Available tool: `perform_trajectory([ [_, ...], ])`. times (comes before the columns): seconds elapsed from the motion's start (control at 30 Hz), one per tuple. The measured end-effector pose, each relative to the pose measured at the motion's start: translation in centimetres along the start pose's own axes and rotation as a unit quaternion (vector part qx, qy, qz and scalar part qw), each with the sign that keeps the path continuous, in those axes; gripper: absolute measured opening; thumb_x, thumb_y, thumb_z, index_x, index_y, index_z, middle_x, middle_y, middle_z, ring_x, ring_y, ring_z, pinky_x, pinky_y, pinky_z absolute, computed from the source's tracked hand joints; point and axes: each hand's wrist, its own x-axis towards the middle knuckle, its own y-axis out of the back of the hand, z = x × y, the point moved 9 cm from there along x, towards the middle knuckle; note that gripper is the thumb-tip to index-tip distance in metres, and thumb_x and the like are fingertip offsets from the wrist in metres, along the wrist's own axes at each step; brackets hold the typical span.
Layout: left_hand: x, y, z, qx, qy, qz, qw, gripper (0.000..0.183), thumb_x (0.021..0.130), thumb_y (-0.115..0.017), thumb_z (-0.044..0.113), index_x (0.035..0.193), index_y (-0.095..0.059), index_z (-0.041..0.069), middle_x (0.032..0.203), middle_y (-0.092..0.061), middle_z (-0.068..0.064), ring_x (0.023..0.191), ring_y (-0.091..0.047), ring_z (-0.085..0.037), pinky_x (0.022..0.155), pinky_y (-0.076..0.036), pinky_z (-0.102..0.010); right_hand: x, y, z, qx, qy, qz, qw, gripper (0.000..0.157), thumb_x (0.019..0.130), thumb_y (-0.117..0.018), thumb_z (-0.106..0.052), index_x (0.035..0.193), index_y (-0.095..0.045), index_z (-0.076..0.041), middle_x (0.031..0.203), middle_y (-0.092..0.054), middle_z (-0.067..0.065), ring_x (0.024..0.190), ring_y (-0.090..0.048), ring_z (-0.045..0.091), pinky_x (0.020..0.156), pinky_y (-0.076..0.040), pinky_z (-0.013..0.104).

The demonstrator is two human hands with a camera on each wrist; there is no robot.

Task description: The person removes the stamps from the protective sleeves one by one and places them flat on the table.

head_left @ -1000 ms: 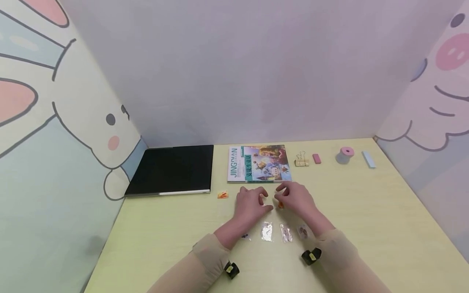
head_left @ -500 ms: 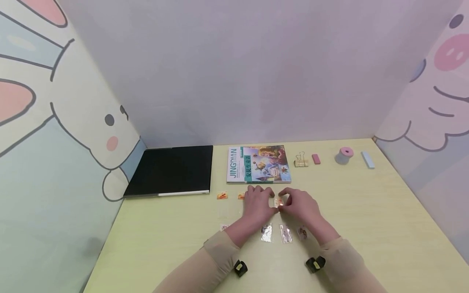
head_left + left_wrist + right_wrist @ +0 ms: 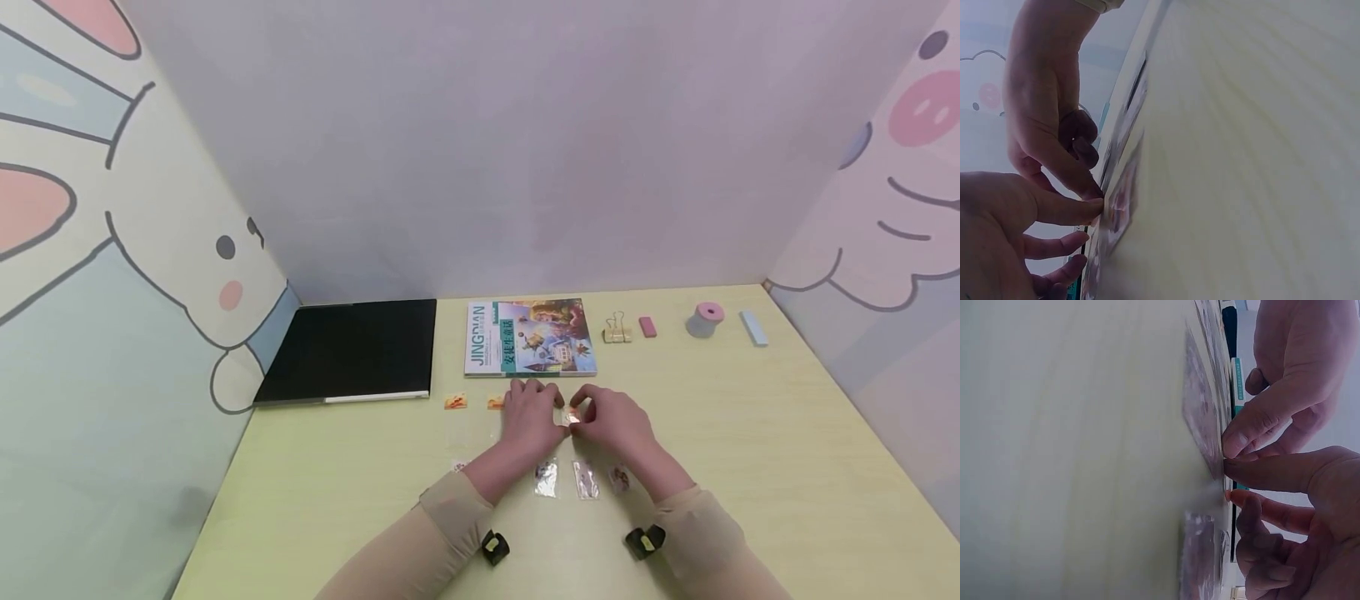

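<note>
A small clear plastic packet with an orange print (image 3: pixel 572 415) lies between my two hands in the head view. My left hand (image 3: pixel 529 422) pinches its left side with thumb and forefinger, and my right hand (image 3: pixel 619 422) does the same on the right. The thumbs come close together at its near edge, low over the table. In the right wrist view a bit of orange (image 3: pixel 1228 495) shows by the right fingertips. Nearer me lie clear packets with printed pictures (image 3: pixel 546 478), (image 3: pixel 586 479), (image 3: pixel 619 477). Another packet (image 3: pixel 460 465) is partly hidden by the left forearm.
Two orange-printed pieces (image 3: pixel 455 401), (image 3: pixel 495 402) lie left of my hands. Behind are a picture book (image 3: pixel 531 337) and a flat black panel (image 3: pixel 348 350). A gold binder clip (image 3: pixel 617 328), pink eraser (image 3: pixel 647 327), ribbon spool (image 3: pixel 705 320) and light-blue bar (image 3: pixel 753 328) stand rightward.
My left hand has moved right and the right hand has closed in with it on the orange packet. An orange piece behind the left hand has come into view. The last half second shows little motion.
</note>
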Motion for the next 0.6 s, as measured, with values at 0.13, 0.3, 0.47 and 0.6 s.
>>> perform_trajectory([
  [0.13,0.01,-0.05,0.18,-0.003,-0.004,-0.005,1.0000,0.034,0.066,-0.082,0.038,0.090,-0.062,0.025,0.095,-0.049,0.006,0.096,-0.035,-0.019,0.082,-0.033,-0.032,0.00,0.26,-0.34,-0.016,0.011,0.010,1.000,0.036,0.070,-0.079,-0.029,0.100,-0.064,-0.018,0.080,-0.059,0.000,0.067,-0.052,0.016,0.057,-0.040,0.032],
  [0.3,-0.06,0.05,0.46,0.008,-0.012,-0.005,0.9999,0.038,0.067,-0.082,0.038,0.096,-0.061,0.025,0.090,-0.051,0.008,0.093,-0.035,-0.018,0.080,-0.032,-0.031,-0.05,0.42,-0.62,-0.030,0.026,0.024,0.999,0.038,0.068,-0.080,-0.029,0.101,-0.065,-0.017,0.087,-0.058,0.004,0.071,-0.052,0.018,0.062,-0.042,0.035],
  [0.47,-0.22,0.37,0.61,0.016,-0.013,-0.003,0.9998,0.041,0.067,-0.081,0.038,0.101,-0.063,0.023,0.089,-0.052,0.007,0.093,-0.035,-0.018,0.078,-0.032,-0.031,0.03,0.41,-0.76,-0.033,0.038,0.033,0.998,0.035,0.067,-0.080,-0.027,0.097,-0.066,-0.016,0.085,-0.059,0.002,0.073,-0.054,0.017,0.065,-0.044,0.036],
  [0.6,-0.33,0.58,0.78,0.023,-0.019,0.001,0.9995,0.036,0.068,-0.081,0.038,0.096,-0.064,0.024,0.092,-0.053,0.006,0.094,-0.036,-0.019,0.079,-0.032,-0.031,0.08,0.39,-0.79,-0.034,0.045,0.036,0.998,0.034,0.066,-0.081,-0.027,0.095,-0.066,-0.016,0.085,-0.058,0.002,0.074,-0.053,0.017,0.065,-0.044,0.035],
])
